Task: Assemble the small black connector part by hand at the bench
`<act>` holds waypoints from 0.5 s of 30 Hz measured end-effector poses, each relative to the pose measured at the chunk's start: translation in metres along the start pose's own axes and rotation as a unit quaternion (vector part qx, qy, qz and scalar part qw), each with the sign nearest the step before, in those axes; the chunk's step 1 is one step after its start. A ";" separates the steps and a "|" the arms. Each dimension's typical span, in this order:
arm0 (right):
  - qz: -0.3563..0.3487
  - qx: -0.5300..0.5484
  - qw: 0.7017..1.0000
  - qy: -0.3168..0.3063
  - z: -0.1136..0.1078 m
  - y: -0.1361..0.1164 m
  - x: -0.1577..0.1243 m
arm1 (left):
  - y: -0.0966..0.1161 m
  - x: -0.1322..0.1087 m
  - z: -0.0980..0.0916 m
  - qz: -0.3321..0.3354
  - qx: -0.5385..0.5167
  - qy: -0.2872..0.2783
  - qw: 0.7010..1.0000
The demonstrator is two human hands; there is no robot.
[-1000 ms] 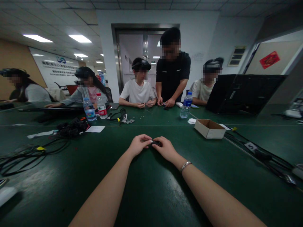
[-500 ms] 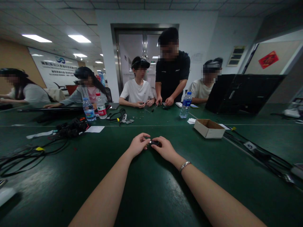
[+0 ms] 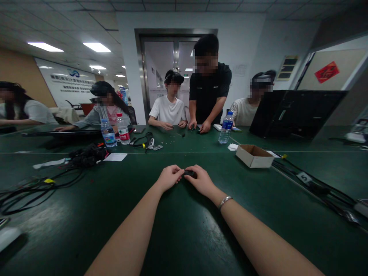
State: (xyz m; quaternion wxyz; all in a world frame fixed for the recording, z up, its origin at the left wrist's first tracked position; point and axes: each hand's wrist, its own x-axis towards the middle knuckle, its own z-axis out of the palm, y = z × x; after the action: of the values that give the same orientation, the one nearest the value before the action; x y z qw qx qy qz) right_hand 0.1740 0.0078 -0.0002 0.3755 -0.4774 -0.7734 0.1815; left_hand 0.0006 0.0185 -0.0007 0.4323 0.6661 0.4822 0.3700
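Note:
Both my hands rest on the green table [image 3: 184, 230] at its middle, knuckles toward me. My left hand [image 3: 169, 177] is curled, its fingertips pinched against a small black object [image 3: 189, 173]. My right hand [image 3: 201, 179] is closed round the other end of that same black object, which mostly hides it. A silver bracelet [image 3: 224, 201] sits on my right wrist. What the small object is I cannot make out.
An open cardboard box [image 3: 254, 155] stands to the right. Black cables [image 3: 34, 188] and a dark bundle [image 3: 87, 155] lie at the left, more cables and a numbered tag [image 3: 304, 178] at the right. Water bottles [image 3: 108, 133] stand further back. Several people sit or stand across the table by a laptop [image 3: 293, 113].
My hands have stayed in place, with the fingers shifting slightly on the black object. The people across the table have moved a little.

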 end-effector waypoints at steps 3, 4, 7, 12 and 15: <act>-0.008 0.006 1.000 -0.003 0.000 0.001 0.000 | 0.003 -0.001 0.000 0.013 0.068 0.024 0.997; -0.009 0.005 1.000 -0.004 0.000 0.000 0.000 | 0.005 -0.002 0.000 0.017 0.096 0.036 0.995; -0.006 0.003 1.000 0.001 -0.002 -0.002 -0.001 | 0.011 -0.003 0.002 0.005 0.158 0.068 0.985; 0.009 -0.002 1.000 0.009 -0.004 -0.004 0.000 | 0.009 -0.004 0.001 -0.018 0.091 0.074 0.993; 0.019 -0.005 1.000 0.014 -0.004 -0.004 0.000 | 0.006 -0.004 -0.002 0.012 -0.031 0.032 0.999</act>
State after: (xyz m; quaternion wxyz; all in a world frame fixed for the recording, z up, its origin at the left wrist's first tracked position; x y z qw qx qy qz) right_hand 0.1743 0.0056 0.0052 0.3803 -0.4964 -0.7599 0.1776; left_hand -0.0007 0.0137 0.0052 0.4326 0.6462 0.4762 0.4105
